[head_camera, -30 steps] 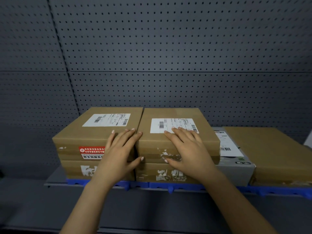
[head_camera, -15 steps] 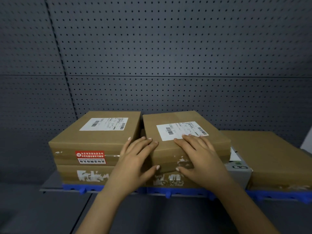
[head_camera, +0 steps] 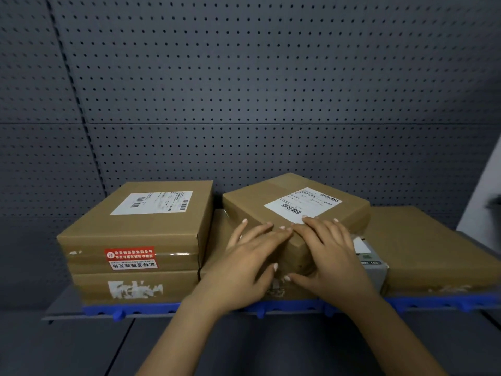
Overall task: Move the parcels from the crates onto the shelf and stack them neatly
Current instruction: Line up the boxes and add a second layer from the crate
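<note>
– Cardboard parcel, the labelled one in the middle: where is it sitting?
– It's lying on top of the middle stack on the shelf, turned askew to the lower parcel, with its near corner pointing at the camera.
– Hands?
– Both are resting on that near corner, side by side, fingertips meeting. The left hand is covering the corner's left side and the right hand its right, reaching the label edge. Fingers are lying straight on top, thumbs reaching down the front faces.
– Neighbours?
– A two-high stack is standing just left, with a gap between. A grey box is peeking out on the right, probably touching the parcel, though the hand is blocking that. A flat brown parcel is lying beyond it.
</note>
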